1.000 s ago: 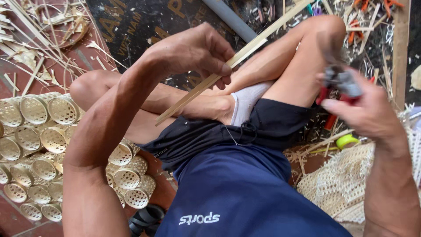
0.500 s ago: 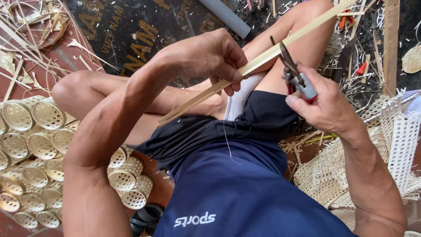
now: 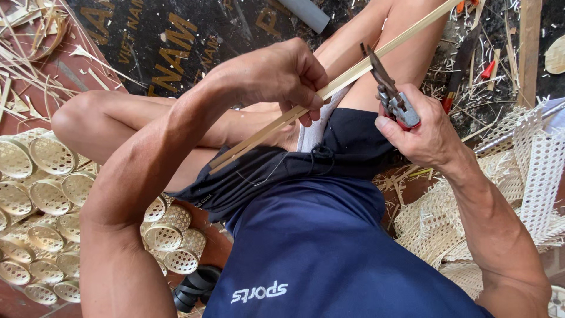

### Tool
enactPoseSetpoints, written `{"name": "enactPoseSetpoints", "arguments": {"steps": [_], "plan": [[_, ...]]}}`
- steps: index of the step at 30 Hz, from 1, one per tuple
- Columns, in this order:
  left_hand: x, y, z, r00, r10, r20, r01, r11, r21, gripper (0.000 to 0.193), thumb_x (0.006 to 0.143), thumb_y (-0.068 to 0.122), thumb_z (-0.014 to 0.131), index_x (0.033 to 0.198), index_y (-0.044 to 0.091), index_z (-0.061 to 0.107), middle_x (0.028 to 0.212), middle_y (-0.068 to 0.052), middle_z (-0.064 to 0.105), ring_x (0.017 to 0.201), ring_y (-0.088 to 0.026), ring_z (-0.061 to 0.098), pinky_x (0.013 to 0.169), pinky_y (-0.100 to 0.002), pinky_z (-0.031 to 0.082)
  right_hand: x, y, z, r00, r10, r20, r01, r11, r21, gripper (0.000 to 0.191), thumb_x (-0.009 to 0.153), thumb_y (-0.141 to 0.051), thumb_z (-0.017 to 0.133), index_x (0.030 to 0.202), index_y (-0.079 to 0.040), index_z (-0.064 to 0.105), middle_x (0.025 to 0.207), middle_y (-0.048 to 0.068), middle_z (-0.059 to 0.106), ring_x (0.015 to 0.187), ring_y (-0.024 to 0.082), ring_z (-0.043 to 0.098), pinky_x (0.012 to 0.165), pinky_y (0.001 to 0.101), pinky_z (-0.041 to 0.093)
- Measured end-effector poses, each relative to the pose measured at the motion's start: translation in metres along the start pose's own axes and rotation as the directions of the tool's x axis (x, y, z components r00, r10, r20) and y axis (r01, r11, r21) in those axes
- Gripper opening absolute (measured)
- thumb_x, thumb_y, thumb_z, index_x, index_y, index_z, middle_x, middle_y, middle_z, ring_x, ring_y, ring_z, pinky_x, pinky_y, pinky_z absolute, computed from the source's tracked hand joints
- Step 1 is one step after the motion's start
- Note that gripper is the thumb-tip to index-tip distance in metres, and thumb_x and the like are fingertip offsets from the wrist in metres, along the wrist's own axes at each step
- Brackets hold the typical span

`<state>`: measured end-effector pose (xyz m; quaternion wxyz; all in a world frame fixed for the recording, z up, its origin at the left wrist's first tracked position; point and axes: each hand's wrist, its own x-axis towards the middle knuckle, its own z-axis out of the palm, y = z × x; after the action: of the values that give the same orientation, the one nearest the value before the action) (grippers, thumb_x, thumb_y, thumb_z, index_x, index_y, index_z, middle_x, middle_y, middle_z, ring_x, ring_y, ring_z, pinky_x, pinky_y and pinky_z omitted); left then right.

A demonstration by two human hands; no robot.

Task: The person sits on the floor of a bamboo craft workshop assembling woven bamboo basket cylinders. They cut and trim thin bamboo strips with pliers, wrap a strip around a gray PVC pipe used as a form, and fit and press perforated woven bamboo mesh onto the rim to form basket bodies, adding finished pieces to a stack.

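Note:
My left hand (image 3: 276,76) grips a long thin bamboo strip (image 3: 353,73) that runs slanting from my lap up to the top right. My right hand (image 3: 421,129) holds metal shears with red handles (image 3: 391,94). The blades point up and their tips meet the strip just right of my left hand. I sit cross-legged in dark shorts and a blue shirt, and the strip's lower end lies over my thigh.
Several small round woven bamboo baskets (image 3: 50,194) are heaped at the left. Sheets of open-weave cane mesh (image 3: 529,171) lie at the right. Bamboo offcuts and shavings (image 3: 488,76) litter the floor beyond my knees, on a dark printed mat (image 3: 170,41). A grey pipe (image 3: 306,13) lies at the top.
My right hand has brought the shears from the far right in to the strip, and the blades now meet it. My left hand kept its grip on the strip.

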<state>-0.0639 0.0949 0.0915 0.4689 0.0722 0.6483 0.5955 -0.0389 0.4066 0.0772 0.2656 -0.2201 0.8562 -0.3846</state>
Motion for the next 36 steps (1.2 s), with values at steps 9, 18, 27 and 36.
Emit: {"name": "enactPoseSetpoints", "arguments": {"steps": [9, 18, 27, 36], "plan": [[-0.020, -0.007, 0.002, 0.976, 0.208, -0.068, -0.179, 0.937, 0.301, 0.010, 0.087, 0.009, 0.075, 0.093, 0.002, 0.079, 0.079, -0.005, 0.079, 0.074, -0.012, 0.078, 0.067, -0.029, 0.061, -0.007, -0.026, 0.008, 0.867, -0.464, -0.179, 0.212, 0.670, -0.712, 0.068, 0.082, -0.016, 0.082, 0.140, 0.001, 0.052, 0.108, 0.017, 0.061, 0.091, 0.032, 0.065, 0.069, 0.0444, 0.053], [-0.065, 0.008, 0.000, 0.955, 0.234, -0.184, -0.176, 0.942, 0.285, 0.009, 0.091, 0.009, 0.074, 0.094, 0.002, 0.077, 0.084, -0.006, 0.079, 0.078, -0.011, 0.078, 0.069, -0.027, 0.061, -0.018, -0.015, 0.015, 0.927, -0.288, -0.242, 0.145, 0.867, -0.476, 0.081, 0.080, 0.014, 0.064, 0.155, 0.003, 0.037, 0.156, 0.033, 0.037, 0.142, 0.044, 0.050, 0.115, 0.0427, 0.051], [-0.066, -0.031, 0.001, 0.954, 0.207, -0.216, -0.241, 0.960, -0.143, 0.023, 0.089, 0.002, 0.075, 0.112, -0.002, 0.075, 0.113, -0.015, 0.076, 0.098, -0.022, 0.078, 0.088, -0.034, 0.066, -0.036, -0.022, 0.018, 0.922, -0.186, -0.341, 0.142, 0.979, -0.149, 0.083, 0.097, 0.009, 0.067, 0.167, 0.001, 0.022, 0.169, 0.022, 0.036, 0.159, 0.037, 0.034, 0.132, 0.0497, 0.025], [-0.078, -0.045, 0.004, 0.904, 0.391, -0.174, -0.410, 0.908, -0.085, 0.023, 0.097, 0.007, 0.077, 0.117, -0.003, 0.074, 0.132, -0.020, 0.071, 0.122, -0.024, 0.070, 0.108, -0.037, 0.059, -0.030, -0.031, 0.012, 0.911, -0.367, -0.190, 0.106, 0.652, -0.751, 0.045, 0.108, 0.010, 0.056, 0.151, 0.021, 0.046, 0.152, 0.035, 0.050, 0.149, 0.050, 0.042, 0.112, 0.0801, 0.022]]}}
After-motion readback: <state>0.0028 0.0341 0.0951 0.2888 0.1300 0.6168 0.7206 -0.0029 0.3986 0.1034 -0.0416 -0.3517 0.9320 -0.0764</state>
